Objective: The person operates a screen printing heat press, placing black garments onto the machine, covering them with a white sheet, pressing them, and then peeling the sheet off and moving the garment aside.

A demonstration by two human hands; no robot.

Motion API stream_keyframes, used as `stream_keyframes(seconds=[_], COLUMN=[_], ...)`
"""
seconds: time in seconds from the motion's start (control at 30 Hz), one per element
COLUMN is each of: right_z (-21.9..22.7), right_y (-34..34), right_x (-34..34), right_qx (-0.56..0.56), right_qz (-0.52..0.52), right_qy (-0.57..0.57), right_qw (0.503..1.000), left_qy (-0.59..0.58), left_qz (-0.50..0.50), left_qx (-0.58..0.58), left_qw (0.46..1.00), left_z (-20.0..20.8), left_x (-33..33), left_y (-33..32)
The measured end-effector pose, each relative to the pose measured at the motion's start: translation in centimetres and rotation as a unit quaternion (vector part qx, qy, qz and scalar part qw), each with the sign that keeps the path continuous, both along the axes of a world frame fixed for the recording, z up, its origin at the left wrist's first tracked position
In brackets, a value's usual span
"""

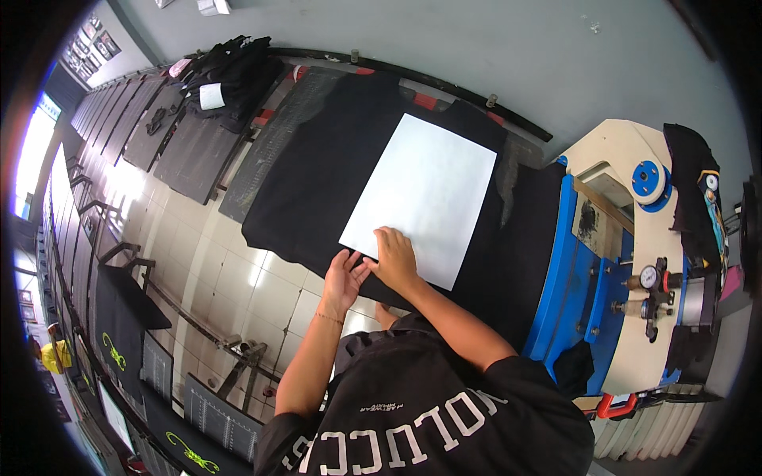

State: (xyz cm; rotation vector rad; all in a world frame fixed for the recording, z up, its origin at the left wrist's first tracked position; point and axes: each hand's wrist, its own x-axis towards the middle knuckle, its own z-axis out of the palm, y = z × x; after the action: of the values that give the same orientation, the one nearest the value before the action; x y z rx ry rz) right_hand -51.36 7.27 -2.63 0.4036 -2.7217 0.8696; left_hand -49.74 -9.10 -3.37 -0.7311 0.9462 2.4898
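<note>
The right hand [394,258] lay flat and unclenched, fingers spread, pressing on the near edge of the large white rectangular sheet of transfer paper [425,198]; it gripped nothing. The left hand [345,278] rested just beside it, palm tilted and fingers loosely extended, touching the near corner of the sheet and the black fabric under it, also without a closed grasp. The white sheet lay flat on the black cotton garment [321,170], which was spread over a long dark platen [270,143], the sheet sitting toward the right half of the garment. By judgement, the step in hand was positioning or smoothing the sheet on the garment; the next move would call for even downward pressure and a check that the sheet's edges ran square to the garment without creases. To the right stood the blue and cream press machine [615,262], carrying a round pressure gauge [648,277]. Farther left, a row of dark flat pallets [171,135] ran away along the tiled floor [238,270], and a pile of folded black garments [230,75] sat at the far end.
</note>
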Motion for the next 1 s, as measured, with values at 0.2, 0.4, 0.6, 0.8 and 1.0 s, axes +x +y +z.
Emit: stream_keyframes(seconds=[0.2, 0.4, 0.6, 0.8, 1.0], right_z=[0.0, 0.8, 0.4, 1.1, 5.5], right_y=[0.8, 4.6, 13.4, 23.8, 37.7], right_x=[-0.7, -1.8, -3.9, -9.6, -19.8], right_qx=[-0.03, -0.282, -0.257, -0.158, 0.002], right_qz=[-0.03, -0.191, -0.275, -0.319, -0.32], right_qy=[0.008, -0.143, -0.127, -0.134, -0.059], right_qw=[0.999, 0.929, 0.918, 0.925, 0.946], left_qy=[0.055, 0.352, 0.423, 0.433, 0.491], left_qz=[-0.026, -0.157, -0.284, -0.343, -0.366], left_qx=[-0.095, -0.654, -0.724, -0.729, -0.689], left_qw=[0.994, 0.651, 0.465, 0.404, 0.388], left_z=[2.1, 1.7, 0.3, -0.4, 0.2], left_x=[-1.1, -3.2, -5.7, -8.4, -12.5], left_y=[1.7, 4.4, 7.9, 10.9, 14.9])
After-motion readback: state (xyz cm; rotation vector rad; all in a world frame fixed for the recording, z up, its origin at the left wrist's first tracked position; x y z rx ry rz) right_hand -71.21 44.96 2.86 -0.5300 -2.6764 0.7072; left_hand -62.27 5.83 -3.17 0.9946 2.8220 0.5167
